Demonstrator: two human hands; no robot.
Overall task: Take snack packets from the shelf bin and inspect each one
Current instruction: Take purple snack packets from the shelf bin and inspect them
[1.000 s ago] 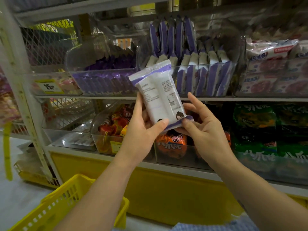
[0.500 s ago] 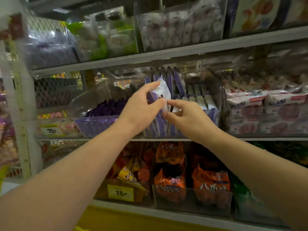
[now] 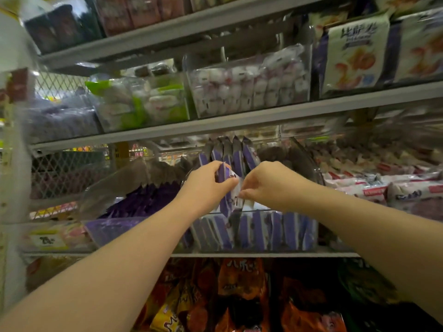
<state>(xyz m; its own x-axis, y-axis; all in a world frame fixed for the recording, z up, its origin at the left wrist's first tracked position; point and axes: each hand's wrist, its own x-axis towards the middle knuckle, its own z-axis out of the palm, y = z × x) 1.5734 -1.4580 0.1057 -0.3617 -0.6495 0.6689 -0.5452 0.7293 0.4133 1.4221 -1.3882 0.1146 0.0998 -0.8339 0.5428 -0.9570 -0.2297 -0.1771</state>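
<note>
i see the left hand (image 3: pixel 206 185) grasping the packet (image 3: pixel 227 202), upright over the bin (image 3: pixel 263 232); the right hand (image 3: pixel 271 185) seems to pinch its edge.

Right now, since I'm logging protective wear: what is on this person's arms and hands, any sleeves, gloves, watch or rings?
The left hand and right hand are gloveless; the left forearm and right forearm are bare to the picture's edge: no sleeves, watch or bracelet. No ring shows, though some fingers are hidden.
</note>
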